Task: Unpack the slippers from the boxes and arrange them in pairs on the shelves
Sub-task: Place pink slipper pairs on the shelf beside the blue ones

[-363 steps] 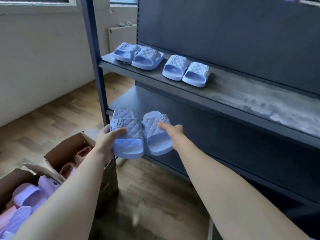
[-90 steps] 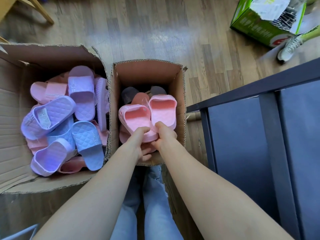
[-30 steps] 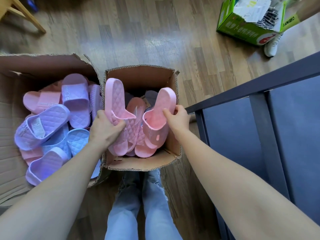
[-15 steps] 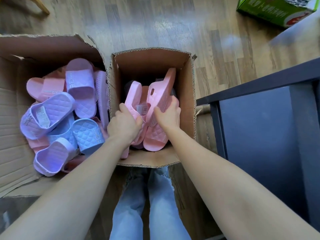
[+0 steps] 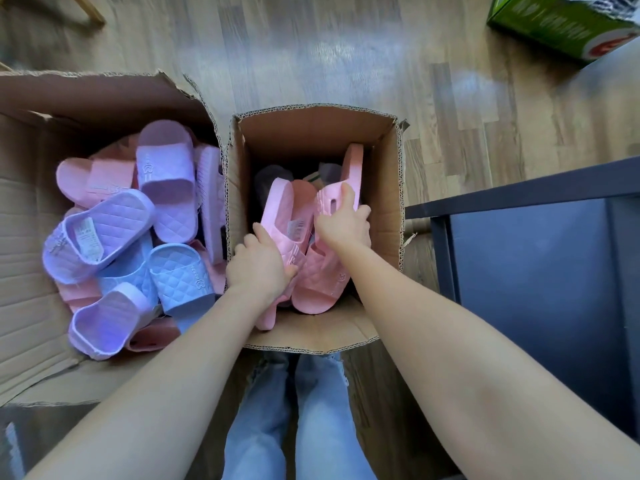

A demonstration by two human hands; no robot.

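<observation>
Picking a pink pair out of the small box: judge this as the step in hand, well short of task completion. Note at far left the large box, heaped with loose lilac, blue and pink slippers not yet unpacked. Find the small box just beside it. Read the left hand as curled round the strap end of a pink slipper standing on edge. Read the right hand as wrapped over the strap of a second pink slipper, tipped near upright by the right wall. Note a third pink slipper lying flat beneath both. Next: lift both clear of the cardboard walls, check for one left and one right, turn toward the shelf frame at far right, set down side by side.
</observation>
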